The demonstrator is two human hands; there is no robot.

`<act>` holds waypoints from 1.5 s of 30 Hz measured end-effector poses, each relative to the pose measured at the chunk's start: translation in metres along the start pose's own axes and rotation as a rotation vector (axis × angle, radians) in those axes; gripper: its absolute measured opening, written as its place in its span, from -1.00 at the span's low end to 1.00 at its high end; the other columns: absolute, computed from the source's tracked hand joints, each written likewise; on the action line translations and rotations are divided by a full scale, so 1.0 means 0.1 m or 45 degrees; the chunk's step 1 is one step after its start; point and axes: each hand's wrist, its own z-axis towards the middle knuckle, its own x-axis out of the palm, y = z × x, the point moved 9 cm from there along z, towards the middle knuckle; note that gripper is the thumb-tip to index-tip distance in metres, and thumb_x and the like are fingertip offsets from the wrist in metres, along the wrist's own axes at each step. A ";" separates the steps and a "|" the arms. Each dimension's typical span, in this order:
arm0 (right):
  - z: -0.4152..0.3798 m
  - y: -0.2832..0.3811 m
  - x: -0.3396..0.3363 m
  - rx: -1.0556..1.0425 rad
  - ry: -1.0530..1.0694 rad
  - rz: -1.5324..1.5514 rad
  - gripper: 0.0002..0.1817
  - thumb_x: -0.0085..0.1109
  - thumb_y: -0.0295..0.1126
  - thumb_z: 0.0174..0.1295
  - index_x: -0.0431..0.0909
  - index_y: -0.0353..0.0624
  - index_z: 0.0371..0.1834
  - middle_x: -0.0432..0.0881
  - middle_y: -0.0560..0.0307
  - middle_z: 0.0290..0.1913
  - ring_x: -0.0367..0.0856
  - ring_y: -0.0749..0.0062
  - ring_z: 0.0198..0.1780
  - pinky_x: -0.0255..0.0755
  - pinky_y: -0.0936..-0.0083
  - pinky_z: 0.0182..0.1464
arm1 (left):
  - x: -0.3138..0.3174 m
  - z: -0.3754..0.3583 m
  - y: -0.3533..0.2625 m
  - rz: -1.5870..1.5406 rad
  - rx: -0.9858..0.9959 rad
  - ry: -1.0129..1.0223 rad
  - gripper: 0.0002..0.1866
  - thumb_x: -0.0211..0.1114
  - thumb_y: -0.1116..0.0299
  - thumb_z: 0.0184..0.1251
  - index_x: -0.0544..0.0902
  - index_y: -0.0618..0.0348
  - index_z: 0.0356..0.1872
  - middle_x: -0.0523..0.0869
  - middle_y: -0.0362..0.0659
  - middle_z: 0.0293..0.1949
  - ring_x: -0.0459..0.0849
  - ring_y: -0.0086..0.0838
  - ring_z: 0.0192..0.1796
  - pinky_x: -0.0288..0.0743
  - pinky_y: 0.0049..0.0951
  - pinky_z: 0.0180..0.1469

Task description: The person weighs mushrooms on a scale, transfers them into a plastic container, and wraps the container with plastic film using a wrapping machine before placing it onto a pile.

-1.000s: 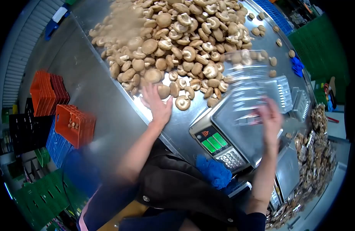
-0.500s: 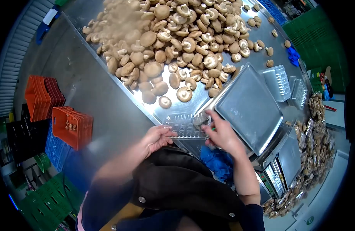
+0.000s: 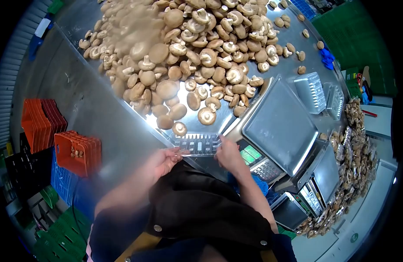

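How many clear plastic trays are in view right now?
3. One clear plastic tray is held between the left hand and right hand at the table's near edge; two more lie right of the scale. Stacked ones may be hidden.

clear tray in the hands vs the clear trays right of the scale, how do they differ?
The clear tray is held at both ends by the left hand and right hand, at the table's near edge below the mushrooms. The spare trays lie untouched on the table beyond the scale, apparently stacked. The held tray is single. All are transparent, ribbed plastic and empty.
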 end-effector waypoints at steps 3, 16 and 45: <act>0.07 -0.08 0.08 0.158 0.043 0.234 -0.39 -0.23 -0.58 0.24 0.05 -0.49 0.41 0.58 0.00 -0.57 0.48 0.41 -0.73 0.39 0.44 -0.69 | 0.11 0.01 -0.13 0.079 0.021 -0.088 -0.52 -0.11 0.76 0.27 0.09 0.54 0.23 0.31 0.40 0.27 0.53 -0.41 -0.39 0.60 -0.63 -0.42; 1.25 0.09 -0.46 0.179 -0.588 0.749 -0.76 -0.27 -0.70 0.26 0.33 -0.34 -0.05 0.53 0.00 -0.45 0.51 0.40 -0.69 0.36 0.46 -0.76 | 1.03 0.75 -1.16 0.542 0.964 -0.107 -0.74 -0.09 0.67 0.35 0.44 0.42 0.01 0.61 0.04 -0.30 0.51 -0.39 -0.66 0.26 -0.52 -0.77; -0.42 -0.17 -1.10 -0.293 -0.978 0.928 -0.74 -0.25 -0.53 0.47 0.49 -0.40 -0.24 0.62 0.04 -0.43 0.63 0.46 -0.46 0.57 0.53 -0.34 | 2.04 -0.13 -0.20 1.109 1.264 0.297 -0.55 -0.11 0.65 0.30 0.31 0.34 0.24 0.61 -0.02 -0.54 0.52 -0.47 -0.73 0.19 -0.61 -0.81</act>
